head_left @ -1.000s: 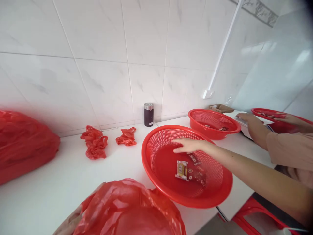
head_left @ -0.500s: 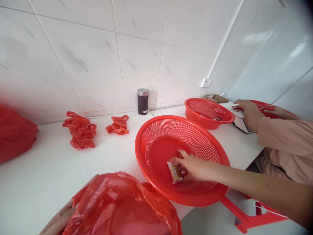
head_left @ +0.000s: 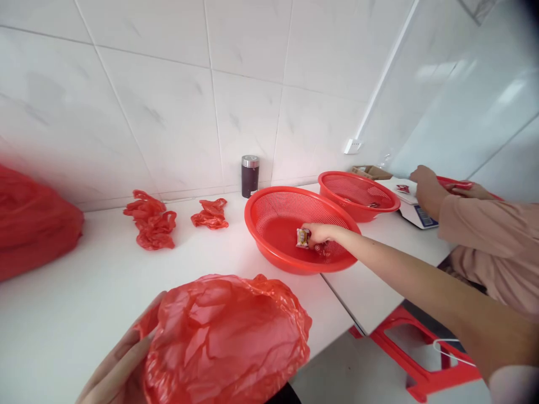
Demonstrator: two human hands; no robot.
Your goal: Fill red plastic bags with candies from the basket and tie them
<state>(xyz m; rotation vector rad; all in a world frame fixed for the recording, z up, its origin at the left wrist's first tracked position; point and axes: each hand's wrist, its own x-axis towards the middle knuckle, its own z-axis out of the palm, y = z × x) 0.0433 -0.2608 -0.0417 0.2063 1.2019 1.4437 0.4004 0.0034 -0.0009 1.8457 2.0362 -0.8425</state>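
My left hand [head_left: 122, 359] grips the edge of a red plastic bag [head_left: 227, 336], whose wide mouth gapes toward me at the table's front edge. My right hand [head_left: 322, 233] reaches down inside a red perforated plastic basket [head_left: 269, 249]. Its fingers are closed around a small wrapped snack packet [head_left: 303, 238] with a white and yellow wrapper. Red wrapped packets [head_left: 323, 249] lie under that hand, partly hidden by it. Bag and basket stand apart, the basket farther off and to the right.
Crumpled red bags [head_left: 154, 224] and a dark tumbler [head_left: 250, 177] are near the wall. A second red basket [head_left: 357, 210] stands behind. At right, a co-worker's hand [head_left: 427, 182] is over a white scale [head_left: 416, 216]. A red stool [head_left: 391, 350] stands below.
The basket now sits farther back and flatter, away from the bag. My right hand has moved back with it, still at the packets. The bag's mouth shows wider in my left hand.
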